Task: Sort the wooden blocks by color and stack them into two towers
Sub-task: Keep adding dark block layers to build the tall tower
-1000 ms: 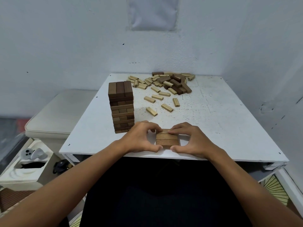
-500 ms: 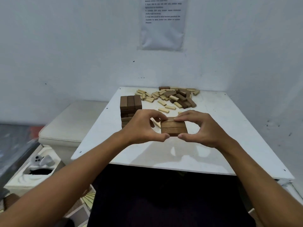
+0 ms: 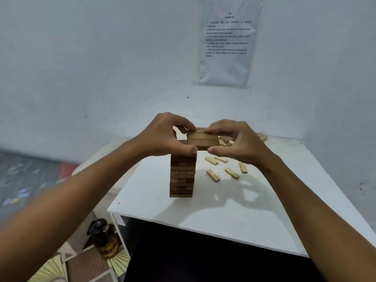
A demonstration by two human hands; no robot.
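Observation:
A tower of dark brown blocks (image 3: pixel 181 176) stands on the white table (image 3: pixel 234 216). Just above its top, slightly to the right, I hold a flat set of dark brown blocks (image 3: pixel 202 140) side by side. My left hand (image 3: pixel 166 135) pinches the set's left end and my right hand (image 3: pixel 236 141) pinches its right end. Several light blocks (image 3: pixel 213 175) lie loose on the table right of the tower. More blocks (image 3: pixel 224 141) lie at the back, mostly hidden behind my hands.
A white wall rises close behind the table, with a printed sheet (image 3: pixel 226 43) taped to it. A wall also runs along the table's right side. Left of the table lie a dark bottle-like object (image 3: pixel 102 233) and patterned floor items below.
Both hands lifted the set of dark blocks from the table's front edge and carried it up and leftward to just over the dark tower. The camera tilted up.

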